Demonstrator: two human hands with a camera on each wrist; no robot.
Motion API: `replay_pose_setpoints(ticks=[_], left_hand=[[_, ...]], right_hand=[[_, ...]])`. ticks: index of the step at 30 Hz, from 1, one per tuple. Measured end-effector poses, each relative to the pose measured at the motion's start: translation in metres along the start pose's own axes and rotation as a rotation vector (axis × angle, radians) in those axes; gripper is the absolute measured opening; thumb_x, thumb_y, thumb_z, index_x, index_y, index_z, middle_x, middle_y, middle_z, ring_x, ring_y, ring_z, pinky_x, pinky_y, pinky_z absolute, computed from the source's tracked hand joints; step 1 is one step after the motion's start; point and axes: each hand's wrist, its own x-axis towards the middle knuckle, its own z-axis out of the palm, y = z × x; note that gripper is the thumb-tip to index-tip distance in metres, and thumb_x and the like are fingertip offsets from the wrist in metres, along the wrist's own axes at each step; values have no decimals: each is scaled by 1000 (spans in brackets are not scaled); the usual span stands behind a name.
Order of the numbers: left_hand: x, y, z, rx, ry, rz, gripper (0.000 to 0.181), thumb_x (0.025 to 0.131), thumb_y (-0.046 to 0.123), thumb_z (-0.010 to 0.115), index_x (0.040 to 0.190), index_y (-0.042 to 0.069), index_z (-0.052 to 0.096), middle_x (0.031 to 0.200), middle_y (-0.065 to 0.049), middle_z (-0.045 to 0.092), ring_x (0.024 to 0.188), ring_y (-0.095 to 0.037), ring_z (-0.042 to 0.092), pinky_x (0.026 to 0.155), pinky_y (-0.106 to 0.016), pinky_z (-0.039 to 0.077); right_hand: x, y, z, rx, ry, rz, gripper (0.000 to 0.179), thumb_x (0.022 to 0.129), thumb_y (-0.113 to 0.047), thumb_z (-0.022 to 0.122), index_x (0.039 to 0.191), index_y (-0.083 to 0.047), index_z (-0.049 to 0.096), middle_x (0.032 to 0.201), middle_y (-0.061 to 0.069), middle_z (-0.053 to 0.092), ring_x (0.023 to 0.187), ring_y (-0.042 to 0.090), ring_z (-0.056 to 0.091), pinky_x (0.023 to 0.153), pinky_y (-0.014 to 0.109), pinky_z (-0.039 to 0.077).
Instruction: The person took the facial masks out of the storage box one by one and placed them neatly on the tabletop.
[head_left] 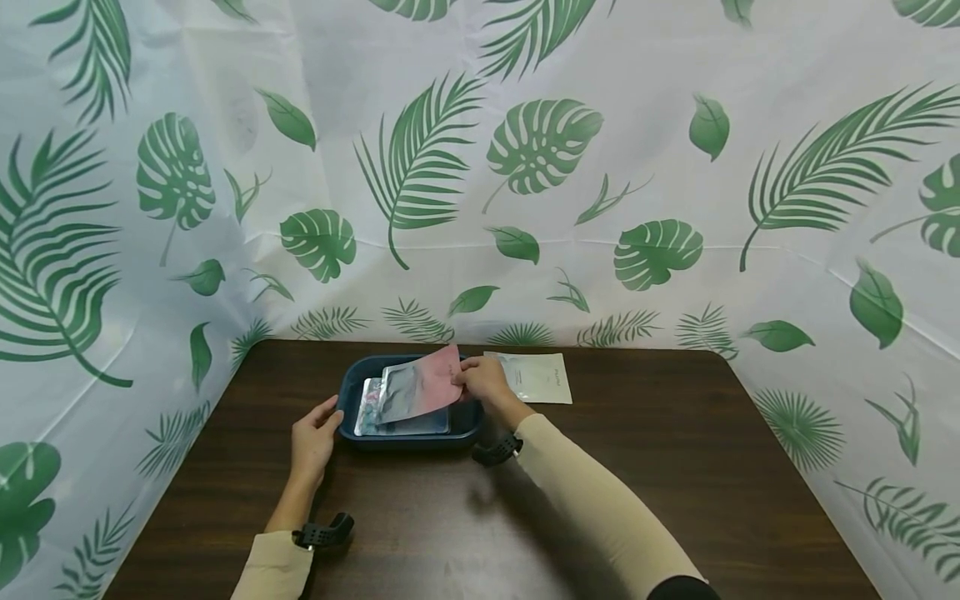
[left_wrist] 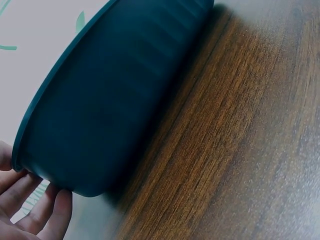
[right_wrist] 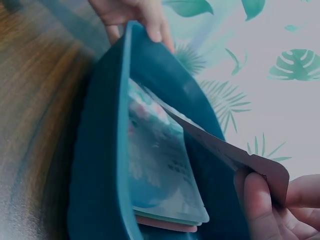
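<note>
Nearest, a brown table (head_left: 420,533) spread before the blue basin (head_left: 405,444). At the basin's left end, the left hand (head_left: 311,442) pinched its rim between thumb and fingers. Inside the basin lay stacked packets (head_left: 420,426); over them slanted a pink packet (head_left: 431,382), its edge pinched by the right hand (head_left: 486,379). Right of the basin lay a cream packet (head_left: 546,377); behind the basin hung a leaf-print sheet (head_left: 645,50).

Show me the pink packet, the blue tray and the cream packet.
Pink packet (head_left: 423,383): head view, middle of its face.
Blue tray (left_wrist: 107,102): left wrist view, outer side wall.
Cream packet (head_left: 538,378): head view, upper face.
</note>
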Motion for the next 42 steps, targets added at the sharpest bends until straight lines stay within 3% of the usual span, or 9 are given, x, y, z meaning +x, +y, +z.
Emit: replay_pose_setpoints(ticks=[6, 16, 25, 33, 42], left_hand=[[-1, 0, 1, 5, -4, -10, 43, 101, 18, 50, 142, 7, 49, 148, -16, 46, 124, -24, 47, 71, -2, 38], [1, -1, 2, -1, 37, 12, 40, 100, 15, 52, 139, 6, 53, 134, -19, 57, 95, -1, 51, 73, -11, 44], [0, -1, 1, 3, 27, 12, 40, 100, 16, 52, 140, 7, 53, 136, -19, 56, 91, 3, 51, 72, -10, 44], [0, 2, 3, -6, 20, -3, 41, 101, 17, 51, 141, 7, 51, 141, -17, 52, 113, -20, 50, 71, -7, 41], [-2, 3, 2, -2, 8, -16, 41, 102, 17, 50, 142, 7, 50, 145, -17, 49, 119, -25, 49, 70, -6, 40]], right_hand=[[0, -6, -7, 7, 10, -2, 18, 85, 2, 65, 101, 8, 70, 71, 7, 63, 53, 11, 59, 53, 27, 55], [1, -12, -24, 31, 14, 35, 20, 87, -2, 65, 106, 3, 70, 83, 9, 68, 62, 13, 61, 55, 24, 54], [4, -12, -45, 79, 22, 11, 26, 87, 0, 63, 111, 6, 68, 87, 12, 68, 63, 13, 64, 59, 26, 56], [2, -13, -72, 116, 10, 15, 28, 89, 0, 62, 116, 8, 64, 89, 9, 65, 65, 12, 64, 65, 28, 58], [1, -10, -103, 135, 11, 25, 35, 92, -3, 58, 126, 9, 58, 90, 6, 63, 68, 11, 63, 65, 24, 56]])
